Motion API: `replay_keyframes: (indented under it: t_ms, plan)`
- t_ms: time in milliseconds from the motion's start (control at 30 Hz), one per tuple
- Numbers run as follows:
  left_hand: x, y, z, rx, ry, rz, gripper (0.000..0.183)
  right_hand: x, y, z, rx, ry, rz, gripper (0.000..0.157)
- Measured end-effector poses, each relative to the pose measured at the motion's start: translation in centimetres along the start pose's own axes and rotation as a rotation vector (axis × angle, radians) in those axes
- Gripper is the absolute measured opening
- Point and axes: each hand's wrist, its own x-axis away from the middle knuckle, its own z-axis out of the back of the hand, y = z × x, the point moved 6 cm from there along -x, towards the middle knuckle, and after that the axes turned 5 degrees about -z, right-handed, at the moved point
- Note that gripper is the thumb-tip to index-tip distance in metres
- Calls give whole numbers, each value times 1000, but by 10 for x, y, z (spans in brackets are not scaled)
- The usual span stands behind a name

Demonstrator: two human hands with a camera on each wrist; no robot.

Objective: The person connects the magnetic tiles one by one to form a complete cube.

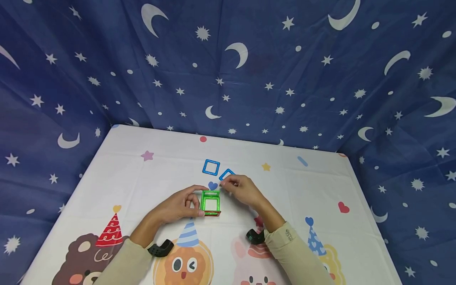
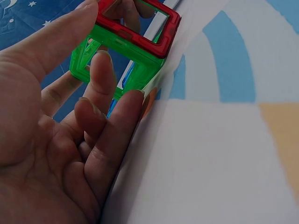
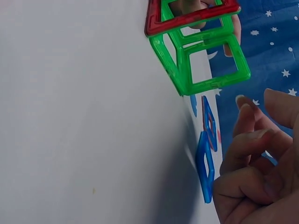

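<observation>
My left hand holds a small box-like build of square magnetic tiles, thumb on the near side and forefinger at the far side. Its green tiles are see-through frames, and a red tile forms the side toward me. To the right of the build is my right hand, its fingers loosely bent. The right wrist view shows nothing between its thumb and fingertips. Just beyond that hand lies a blue square tile, partly hidden by it in the head view. Another blue tile lies farther back and left.
A white cloth printed with cartoon animals, stars and hearts covers the table. Dark blue curtains with moons and stars stand behind it and at both sides. Each wrist wears a black device.
</observation>
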Motion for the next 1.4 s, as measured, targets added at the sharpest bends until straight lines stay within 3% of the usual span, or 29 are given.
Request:
replay_keyframes:
  t_ms: [233, 400, 700, 933, 1233, 1400]
  plan:
    - [0, 0, 1, -19, 12, 7, 72, -5, 2, 13, 19, 134, 7, 16]
    - [1, 0, 1, -19, 19, 17, 72, -10, 10, 22, 30, 211, -38, 17]
    - [0, -1, 0, -11, 14, 13, 71, -22, 35, 29, 38, 248, -169, 34]
    - [0, -1, 0, 7, 11, 2, 72, -29, 44, 31, 14, 273, -245, 27]
    - [1, 0, 0, 5, 13, 4, 71, -30, 35, 27, 196, 358, -110, 14]
    - [1, -2, 1, 8, 15, 9, 71, -25, 28, 24, 245, 362, -127, 15]
